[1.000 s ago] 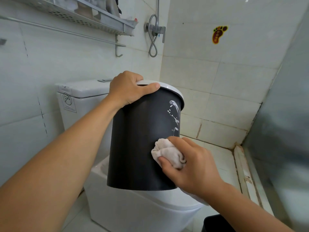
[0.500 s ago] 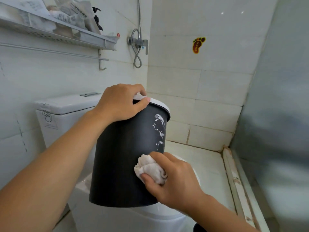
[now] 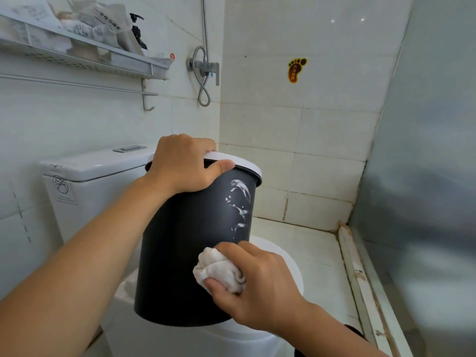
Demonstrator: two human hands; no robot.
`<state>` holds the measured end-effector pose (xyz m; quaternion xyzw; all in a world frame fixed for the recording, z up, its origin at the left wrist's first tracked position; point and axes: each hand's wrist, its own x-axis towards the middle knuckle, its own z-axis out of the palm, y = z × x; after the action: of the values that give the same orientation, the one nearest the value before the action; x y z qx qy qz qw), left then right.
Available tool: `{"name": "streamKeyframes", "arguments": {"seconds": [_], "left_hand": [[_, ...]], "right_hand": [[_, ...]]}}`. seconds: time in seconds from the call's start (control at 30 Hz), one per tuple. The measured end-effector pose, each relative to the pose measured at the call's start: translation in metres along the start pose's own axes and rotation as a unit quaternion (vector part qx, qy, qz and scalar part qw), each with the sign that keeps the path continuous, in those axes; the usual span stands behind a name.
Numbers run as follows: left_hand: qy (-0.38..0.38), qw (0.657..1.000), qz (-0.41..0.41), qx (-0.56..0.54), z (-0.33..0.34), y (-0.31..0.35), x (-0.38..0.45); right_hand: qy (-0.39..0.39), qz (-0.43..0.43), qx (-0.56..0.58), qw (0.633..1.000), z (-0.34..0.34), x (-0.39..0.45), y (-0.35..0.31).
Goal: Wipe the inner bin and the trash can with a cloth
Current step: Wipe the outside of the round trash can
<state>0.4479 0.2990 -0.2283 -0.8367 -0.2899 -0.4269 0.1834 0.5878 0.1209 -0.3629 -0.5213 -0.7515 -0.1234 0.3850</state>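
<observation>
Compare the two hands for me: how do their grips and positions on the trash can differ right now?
The left hand grips the white rim of the trash can at the top; the right hand is low on the side wall. The left hand holds the can bare; the right pinches a bunched cloth against the wall. Both have curled fingers.

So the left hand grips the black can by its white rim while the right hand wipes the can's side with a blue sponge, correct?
Not quite. The head view shows the right hand holding a wadded white cloth, not a blue sponge. The rest stands: the left hand grips the white rim of the black can.
</observation>
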Motion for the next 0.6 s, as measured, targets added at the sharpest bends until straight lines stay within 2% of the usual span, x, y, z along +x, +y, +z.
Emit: {"name": "streamKeyframes", "arguments": {"seconds": [0.07, 0.17, 0.43, 0.5, 0.6], "left_hand": [[0.046, 0.999, 0.007, -0.014, 0.003, 0.000, -0.002], [0.074, 0.997, -0.001, -0.032, 0.010, 0.004, -0.002], [0.089, 0.991, -0.013, -0.099, 0.028, 0.017, -0.005], [0.086, 0.991, -0.010, -0.100, 0.029, 0.018, -0.005], [0.082, 0.992, 0.004, -0.097, 0.028, 0.020, -0.006]], "right_hand": [[0.000, 0.002, -0.011, 1.000, -0.003, -0.001, 0.003], [0.004, 0.003, -0.030, 1.000, -0.010, -0.004, 0.009], [-0.020, 0.016, -0.019, 0.999, -0.040, -0.009, 0.024], [0.007, 0.030, -0.003, 1.000, -0.047, -0.004, 0.029], [0.126, 0.090, 0.024, 0.988, -0.062, 0.008, 0.037]]}}
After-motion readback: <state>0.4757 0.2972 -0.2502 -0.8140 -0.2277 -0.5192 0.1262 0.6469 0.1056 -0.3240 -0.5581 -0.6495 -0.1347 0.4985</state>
